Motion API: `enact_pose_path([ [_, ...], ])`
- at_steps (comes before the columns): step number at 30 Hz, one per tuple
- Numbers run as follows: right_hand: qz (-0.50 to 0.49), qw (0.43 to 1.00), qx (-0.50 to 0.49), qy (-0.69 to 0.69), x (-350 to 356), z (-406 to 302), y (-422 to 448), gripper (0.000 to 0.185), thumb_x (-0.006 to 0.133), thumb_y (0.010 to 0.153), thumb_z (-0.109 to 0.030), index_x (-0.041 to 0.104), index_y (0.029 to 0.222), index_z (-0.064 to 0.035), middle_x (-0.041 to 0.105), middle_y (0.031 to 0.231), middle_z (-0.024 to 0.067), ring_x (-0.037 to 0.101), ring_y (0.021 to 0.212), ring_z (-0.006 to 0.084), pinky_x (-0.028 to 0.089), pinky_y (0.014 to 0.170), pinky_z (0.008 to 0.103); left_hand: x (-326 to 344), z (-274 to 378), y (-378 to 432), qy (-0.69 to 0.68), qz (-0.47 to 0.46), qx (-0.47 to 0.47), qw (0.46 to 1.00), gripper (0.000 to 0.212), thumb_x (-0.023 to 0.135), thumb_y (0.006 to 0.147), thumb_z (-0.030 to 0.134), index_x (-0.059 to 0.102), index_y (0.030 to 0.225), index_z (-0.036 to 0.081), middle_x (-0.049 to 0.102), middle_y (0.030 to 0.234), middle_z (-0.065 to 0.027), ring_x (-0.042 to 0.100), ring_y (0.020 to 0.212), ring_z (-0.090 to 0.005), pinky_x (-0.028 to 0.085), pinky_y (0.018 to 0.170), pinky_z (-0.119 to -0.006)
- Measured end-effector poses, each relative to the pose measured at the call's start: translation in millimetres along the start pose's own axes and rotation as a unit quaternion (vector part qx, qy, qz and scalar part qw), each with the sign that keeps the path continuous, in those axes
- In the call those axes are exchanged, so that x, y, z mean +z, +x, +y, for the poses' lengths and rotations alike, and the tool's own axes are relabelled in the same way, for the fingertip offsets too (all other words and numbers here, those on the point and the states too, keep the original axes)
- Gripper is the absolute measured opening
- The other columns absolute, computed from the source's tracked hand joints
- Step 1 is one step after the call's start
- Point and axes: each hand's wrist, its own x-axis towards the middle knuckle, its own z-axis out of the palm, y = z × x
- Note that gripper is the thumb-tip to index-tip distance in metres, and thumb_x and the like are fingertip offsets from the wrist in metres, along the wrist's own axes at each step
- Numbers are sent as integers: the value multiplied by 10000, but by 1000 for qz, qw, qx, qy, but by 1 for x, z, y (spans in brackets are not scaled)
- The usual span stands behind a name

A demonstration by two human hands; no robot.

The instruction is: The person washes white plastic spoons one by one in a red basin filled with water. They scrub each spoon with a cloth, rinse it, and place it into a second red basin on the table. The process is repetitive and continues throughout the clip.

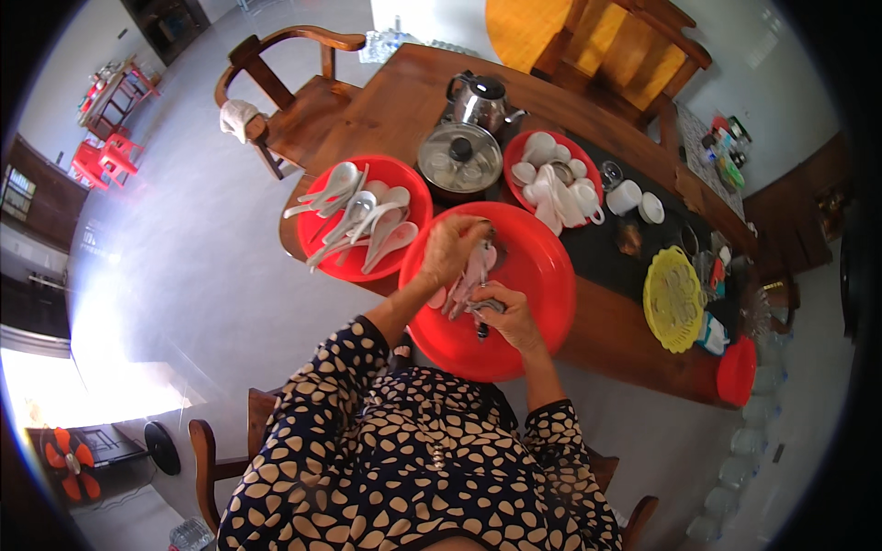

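Note:
My left hand (451, 249) is over the far left part of a large red plastic basin (548, 268), its fingers pinched on a small dark item (489, 231) that is too blurred to name. In the basin's right half, my right hand (508, 318) grips a small grey item (489, 305). Below those fingers a black-ended piece (482, 332) juts out. Between my hands lie several pale spoons (474, 272), partly hidden by my fingers. A red plate of white spoons (372, 224) stands left of the basin.
Beyond the basin, a lidded pot (460, 157) and a metal kettle (480, 103) stand on the wooden table (393, 89). A red dish of white cups (544, 148) is to their right. Farther right are a white mug (623, 198) and a yellow tray (672, 299) of glasses.

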Motion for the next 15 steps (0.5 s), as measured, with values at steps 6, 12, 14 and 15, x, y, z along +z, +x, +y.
enact_pose_path([
  [6, 6, 997, -37, -66, -2, -5, 5, 149, 526, 730, 76, 582, 850, 8, 521, 859, 34, 516, 561, 86, 435, 503, 190, 15, -8, -48, 5, -92, -116, 989, 246, 606, 821, 209, 633, 719, -13, 573, 582, -45, 504, 550, -75, 429, 530, -262],
  [12, -18, 991, -56, -118, -5, 4, 1, 175, 520, 708, 87, 587, 842, -4, 520, 875, 47, 536, 643, 103, 465, 551, 209, 10, 7, -46, 80, -33, -86, 993, 243, 595, 833, 219, 627, 718, 7, 555, 573, -52, 490, 552, -81, 426, 556, -258],
  [14, -22, 993, -37, -109, -5, 9, -1, 187, 525, 701, 82, 593, 850, -7, 524, 875, 49, 538, 693, 111, 463, 587, 220, 2, 23, -42, 23, 2, -126, 992, 231, 590, 837, 218, 629, 759, 4, 558, 586, -49, 497, 570, -85, 422, 566, -262],
  [15, -24, 995, -10, -97, 2, -1, -5, 190, 527, 699, 78, 597, 854, -8, 527, 870, 50, 536, 715, 115, 457, 607, 224, -7, 22, -39, 35, -4, -114, 993, 231, 585, 841, 215, 628, 770, 0, 563, 597, -50, 503, 578, -86, 423, 564, -262],
])
